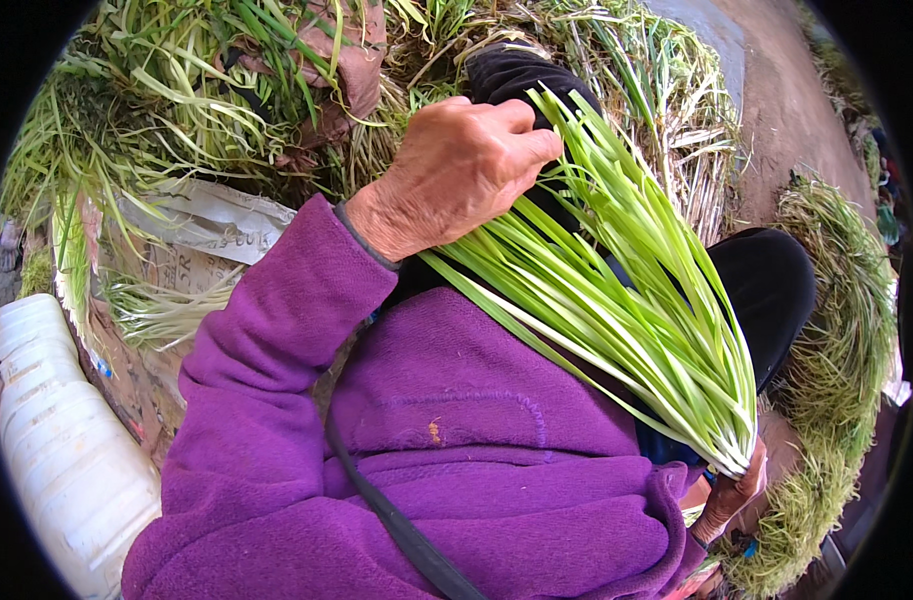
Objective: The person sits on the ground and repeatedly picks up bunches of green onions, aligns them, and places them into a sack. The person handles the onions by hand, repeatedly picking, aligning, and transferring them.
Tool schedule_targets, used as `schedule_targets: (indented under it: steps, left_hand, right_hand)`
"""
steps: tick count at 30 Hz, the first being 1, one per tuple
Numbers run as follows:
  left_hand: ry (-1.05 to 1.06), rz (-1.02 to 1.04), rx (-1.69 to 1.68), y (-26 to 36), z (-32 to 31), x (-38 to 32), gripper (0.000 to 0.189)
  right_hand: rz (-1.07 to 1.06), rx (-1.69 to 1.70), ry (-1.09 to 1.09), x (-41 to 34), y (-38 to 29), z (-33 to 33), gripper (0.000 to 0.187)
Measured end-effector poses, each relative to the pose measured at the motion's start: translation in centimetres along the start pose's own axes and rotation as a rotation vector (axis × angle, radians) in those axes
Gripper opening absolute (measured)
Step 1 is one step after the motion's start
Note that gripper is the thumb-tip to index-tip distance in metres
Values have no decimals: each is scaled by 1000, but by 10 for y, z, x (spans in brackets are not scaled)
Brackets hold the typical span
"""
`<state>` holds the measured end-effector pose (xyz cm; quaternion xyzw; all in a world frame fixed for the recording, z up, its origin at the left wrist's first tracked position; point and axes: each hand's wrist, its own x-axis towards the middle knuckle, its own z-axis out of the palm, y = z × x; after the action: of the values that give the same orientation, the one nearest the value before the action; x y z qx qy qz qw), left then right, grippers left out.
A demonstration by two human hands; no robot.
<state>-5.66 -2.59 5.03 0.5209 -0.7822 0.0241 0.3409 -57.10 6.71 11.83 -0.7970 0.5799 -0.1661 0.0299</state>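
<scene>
A bunch of long, flat green leaves with white bases, which look like garlic chives, lies slantwise across my lap. My right hand, low at the right, holds the bunch by its white bases. Most of that hand is hidden by the bunch and my sleeve. My left hand is at the leafy end, back of the hand up, with thumb and fingers closed on some leaves near their tips. Other leaves pass beneath this hand. The bunch fans into two parts towards the tips.
Loose leaves are heaped at upper left beside a brown cloth. White-based stalks lie near a printed sack. A white plastic container is at lower left. Trimmings curve along the right, beyond my knee.
</scene>
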Motion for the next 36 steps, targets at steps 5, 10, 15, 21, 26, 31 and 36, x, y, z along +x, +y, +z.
schedule_targets:
  steps: [5, 10, 15, 21, 26, 31, 36]
  left_hand:
    - [-11, -22, -23, -1, -6, -4, 14]
    - [-163, -79, 198, -16, -5, -11, 8]
    - [-400, -375, 347, -54, -20, -28, 11]
    - [-316, -416, 206, -58, -38, -55, 46]
    - [-251, -426, 43, -42, -64, -63, 36]
    - [-274, -514, -213, -12, -101, -60, 19]
    - [-326, -247, -784, 44, -110, -47, 17]
  right_hand:
    - [3, 10, 27, 1, -3, 0, 36]
    - [11, 25, 30, 1, -3, -1, 36]
    - [16, -3, 28, 1, -3, -1, 37]
    - [20, -37, -10, 3, -6, -10, 39]
    - [23, -19, -40, 12, -9, -22, 48]
    - [-31, -195, 4, 45, -5, -61, 47]
    - [-169, -388, 22, 105, -9, -108, 46]
